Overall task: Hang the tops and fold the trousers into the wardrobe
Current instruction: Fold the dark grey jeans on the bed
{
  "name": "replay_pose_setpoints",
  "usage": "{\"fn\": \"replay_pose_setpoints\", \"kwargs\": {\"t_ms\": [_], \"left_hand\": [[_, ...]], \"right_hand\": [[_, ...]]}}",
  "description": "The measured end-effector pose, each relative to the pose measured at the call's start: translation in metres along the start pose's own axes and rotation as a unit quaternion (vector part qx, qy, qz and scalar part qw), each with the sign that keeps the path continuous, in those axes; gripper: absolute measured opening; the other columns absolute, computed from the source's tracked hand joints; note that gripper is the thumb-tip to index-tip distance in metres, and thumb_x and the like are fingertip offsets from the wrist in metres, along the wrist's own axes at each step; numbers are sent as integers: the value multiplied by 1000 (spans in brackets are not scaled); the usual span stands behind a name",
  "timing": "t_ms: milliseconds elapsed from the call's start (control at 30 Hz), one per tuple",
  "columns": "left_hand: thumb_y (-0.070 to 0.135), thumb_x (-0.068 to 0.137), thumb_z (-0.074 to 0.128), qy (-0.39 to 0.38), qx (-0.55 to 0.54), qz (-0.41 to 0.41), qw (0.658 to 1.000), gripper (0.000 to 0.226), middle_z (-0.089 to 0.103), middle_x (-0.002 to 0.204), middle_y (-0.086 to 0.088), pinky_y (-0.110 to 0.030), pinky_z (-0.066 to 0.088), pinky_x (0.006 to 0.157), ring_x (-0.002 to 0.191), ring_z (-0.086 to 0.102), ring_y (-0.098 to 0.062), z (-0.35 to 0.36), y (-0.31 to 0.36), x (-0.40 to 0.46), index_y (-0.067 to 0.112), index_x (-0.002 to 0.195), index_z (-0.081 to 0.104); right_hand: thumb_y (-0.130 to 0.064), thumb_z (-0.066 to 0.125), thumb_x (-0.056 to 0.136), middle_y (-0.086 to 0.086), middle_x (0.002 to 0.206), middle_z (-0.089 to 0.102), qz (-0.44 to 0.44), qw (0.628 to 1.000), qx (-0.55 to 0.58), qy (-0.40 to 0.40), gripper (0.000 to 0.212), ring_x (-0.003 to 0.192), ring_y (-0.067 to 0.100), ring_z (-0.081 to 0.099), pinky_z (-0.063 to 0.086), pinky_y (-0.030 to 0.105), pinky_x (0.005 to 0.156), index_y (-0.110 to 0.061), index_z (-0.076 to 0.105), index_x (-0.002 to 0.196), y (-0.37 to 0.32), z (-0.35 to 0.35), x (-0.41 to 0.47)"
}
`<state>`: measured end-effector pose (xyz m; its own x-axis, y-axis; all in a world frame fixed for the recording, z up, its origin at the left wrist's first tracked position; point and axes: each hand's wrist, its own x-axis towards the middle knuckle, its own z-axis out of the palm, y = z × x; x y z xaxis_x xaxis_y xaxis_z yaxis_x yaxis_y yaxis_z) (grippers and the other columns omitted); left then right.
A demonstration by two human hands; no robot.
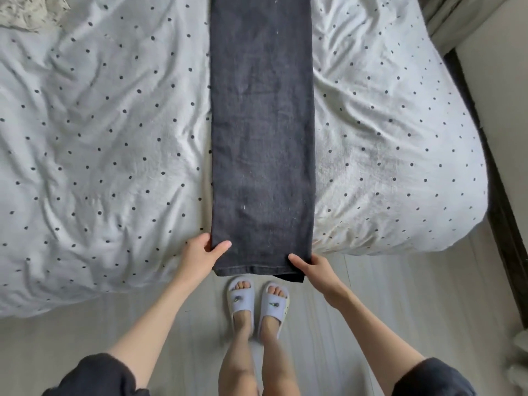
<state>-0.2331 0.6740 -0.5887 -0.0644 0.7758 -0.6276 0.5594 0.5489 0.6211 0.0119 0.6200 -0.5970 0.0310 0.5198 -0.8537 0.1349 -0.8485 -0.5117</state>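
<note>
Two hands, left hand [201, 251] and right hand [310, 265], pinch the dark trousers' [261, 124] hem corners with curled fingers at the bed's [100, 138] foot edge; no writing is legible.

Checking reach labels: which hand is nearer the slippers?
Right. The right hand grips the trousers hem corner just above the slippers; the left hand grips the opposite corner, higher and farther off.

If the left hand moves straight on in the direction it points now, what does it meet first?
Probably nothing new: the left hand already pinches the dark trousers, which stretch ahead of it on the dotted duvet.
</note>
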Motion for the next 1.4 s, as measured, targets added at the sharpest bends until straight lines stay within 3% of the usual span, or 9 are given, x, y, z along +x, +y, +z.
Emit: {"fn": "replay_pose_setpoints", "kwargs": {"t_ms": [133,300,567,800,967,1100,1200,1300,1400], "left_hand": [[27,86,67,-54,-6,-59,997,23,71,88,-12,-26,45,70,75,61,-12,-4,-17,-22,4,87,66],[22,86,67,-118,-94,-147,978,31,70,104,-17,-39,54,81,93,67,-25,-22,15,-45,-3,104,64],[25,84,68,-210,-148,-187,948,17,66,68,-6,-21,52,50,56,61,-14,-70,94,-50,8,86,66],[32,97,49,-135,-299,-249,911,38,69,62,-11,-17,46,35,51,68,-19,-92,172,15,1,79,61],[13,101,34,-76,-369,-220,900,29,65,104,-21,-32,55,75,90,67,-29,-80,195,70,-6,110,53],[10,97,39,18,-39,55,998,31,56,129,-15,-36,44,100,115,56,-26,-47,173,65,3,125,51],[25,92,55,4,299,319,899,56,25,154,-11,-38,21,115,142,24,-28,-27,140,54,14,144,37],[51,87,54,-50,487,327,808,91,-21,154,-9,-40,-10,116,143,-16,-29,-22,123,62,26,148,-8],[22,92,50,-41,547,313,775,96,-38,146,-9,-39,-22,110,138,-29,-29,-23,117,74,25,137,-34]], "right_hand": [[-29,60,91,-6,97,68,17,999,35,-4,27,79,-1,66,47,10,59,-12,59,112,0,1,-17],[-27,62,90,7,109,67,87,994,71,6,31,101,24,63,46,33,82,-9,59,115,-14,-11,-49],[-31,71,82,4,75,64,116,989,96,5,23,66,18,63,50,28,64,-10,62,86,-80,-44,-87],[-36,64,85,0,61,68,90,991,95,18,24,55,13,65,50,25,59,-13,62,77,-197,-75,-56],[-39,51,94,10,92,71,26,988,138,66,35,86,22,67,56,36,73,-7,60,103,-249,-58,-2],[-31,45,98,10,135,52,-177,953,-169,178,43,123,24,50,39,33,101,-8,48,133,-220,-19,18],[-27,57,92,11,150,34,-335,831,-404,183,53,139,29,31,29,41,112,-11,42,141,-180,2,15],[-43,71,78,15,148,36,-348,747,-532,195,75,136,33,35,31,50,109,-12,44,140,-148,-1,21],[-52,81,61,15,148,36,-280,728,-596,188,98,136,31,36,33,51,108,-14,41,142,-139,-12,30]]}}
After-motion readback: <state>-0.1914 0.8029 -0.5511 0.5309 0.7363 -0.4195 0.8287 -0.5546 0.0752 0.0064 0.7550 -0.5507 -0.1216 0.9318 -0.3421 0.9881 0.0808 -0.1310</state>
